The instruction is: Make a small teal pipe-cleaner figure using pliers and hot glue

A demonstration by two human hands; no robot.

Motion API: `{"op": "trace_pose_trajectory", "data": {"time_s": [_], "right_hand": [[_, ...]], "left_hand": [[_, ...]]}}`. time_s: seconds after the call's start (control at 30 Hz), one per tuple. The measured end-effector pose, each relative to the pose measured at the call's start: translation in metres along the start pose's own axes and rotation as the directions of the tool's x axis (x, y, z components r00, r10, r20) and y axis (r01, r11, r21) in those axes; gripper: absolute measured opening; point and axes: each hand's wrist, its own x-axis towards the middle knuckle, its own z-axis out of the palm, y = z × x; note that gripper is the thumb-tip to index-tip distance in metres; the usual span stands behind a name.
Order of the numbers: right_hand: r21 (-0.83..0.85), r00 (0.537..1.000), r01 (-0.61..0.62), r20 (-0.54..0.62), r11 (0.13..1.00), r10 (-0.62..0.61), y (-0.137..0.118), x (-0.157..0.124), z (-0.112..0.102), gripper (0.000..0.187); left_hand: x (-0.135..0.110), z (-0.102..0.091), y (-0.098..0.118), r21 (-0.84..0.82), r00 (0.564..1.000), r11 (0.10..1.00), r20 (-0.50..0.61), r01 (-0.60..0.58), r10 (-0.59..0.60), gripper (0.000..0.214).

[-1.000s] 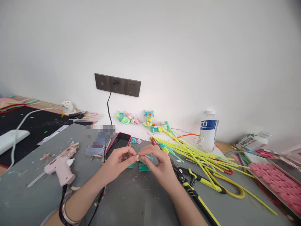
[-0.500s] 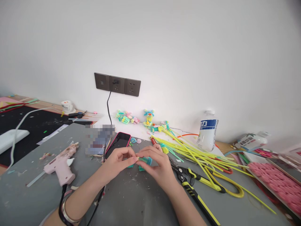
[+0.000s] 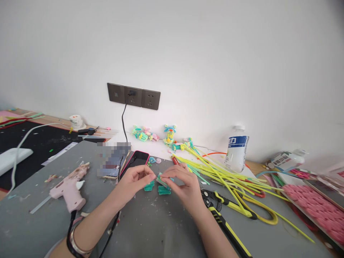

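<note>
My right hand (image 3: 185, 184) pinches a small teal pipe-cleaner piece (image 3: 161, 178) between thumb and fingers, just above the grey mat (image 3: 158, 229). A short gap to the left, my left hand (image 3: 137, 181) has thumb and forefinger pressed together; whatever is between them, if anything, is too small to make out. Beneath the hands lie two folded teal pipe-cleaner bundles, one (image 3: 149, 186) by the left fingertips and another (image 3: 164, 190) under the right ones. Behind my left hand a phone with a pink edge (image 3: 137, 158) is partly covered.
A pink glue gun (image 3: 70, 190) lies at left, its cord running under my left arm. Yellow-handled pliers (image 3: 228, 208) and loose yellow pipe cleaners (image 3: 215, 167) spread to the right. Small fuzzy figures (image 3: 170, 135) stand by the wall near a white bottle (image 3: 236, 149).
My hands have drawn slightly apart at the fingertips. The teal piece stays with the right hand, and the two bundles on the mat show more fully.
</note>
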Motion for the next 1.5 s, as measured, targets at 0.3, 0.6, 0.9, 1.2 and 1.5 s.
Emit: {"op": "trace_pose_trajectory", "data": {"time_s": [0.3,0.6,0.9,1.2,1.5], "right_hand": [[0.009,0.991,-0.129,-0.026,0.992,0.129,0.005,0.004,-0.005,0.017],[-0.332,0.956,-0.253,0.061,0.909,0.288,0.042,-0.008,-0.004,0.021],[-0.465,0.978,-0.201,-0.037,0.862,0.208,0.053,-0.015,-0.005,0.032],[-0.428,0.929,-0.371,-0.159,0.824,0.335,0.044,-0.009,-0.009,0.023],[0.08,0.969,-0.229,0.112,0.97,0.22,0.003,0.003,0.0,0.011]], "left_hand": [[-0.001,0.002,-0.001,-0.17,0.996,0.982,0.007,0.085,-0.085,0.034],[0.0,0.0,-0.006,-0.487,0.996,0.869,0.056,0.09,-0.071,0.044],[-0.001,0.001,-0.012,-0.485,0.99,0.867,0.13,0.119,-0.063,0.042],[-0.002,0.0,-0.012,-0.435,0.99,0.895,0.134,0.094,-0.039,0.041],[-0.001,0.002,-0.008,-0.406,0.991,0.911,0.135,0.075,-0.021,0.038]]}}
